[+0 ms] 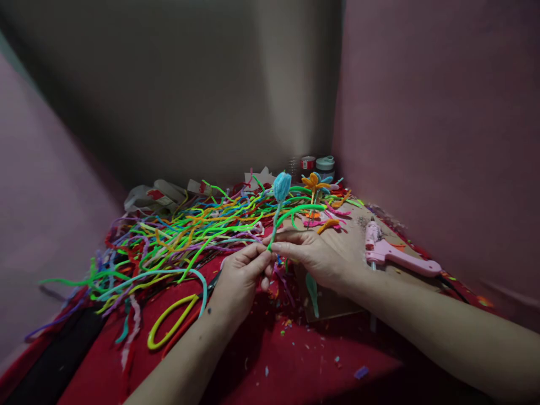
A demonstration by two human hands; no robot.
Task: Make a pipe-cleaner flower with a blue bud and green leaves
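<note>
A pipe-cleaner flower [282,187] with a blue closed bud stands upright between my hands. Its pale stem runs down into the fingertips of my left hand [247,267], which is closed on it. My right hand [316,253] pinches at the same spot, thumb and fingers together. From there a bright green pipe cleaner [301,208] curves up and to the right, its free end beyond my right knuckles. Green also shows at the stem between the fingertips. The fingers hide the lower end of the stem.
Loose pipe cleaners [185,225] in many colours heap up at left. Yellow-handled scissors [154,332] lie beside my left wrist. On cardboard [337,301] at right rests a pink glue gun [396,257]. Behind stand an orange flower [314,183] and a lidded jar [324,164]. Scraps dot the red cloth [304,360].
</note>
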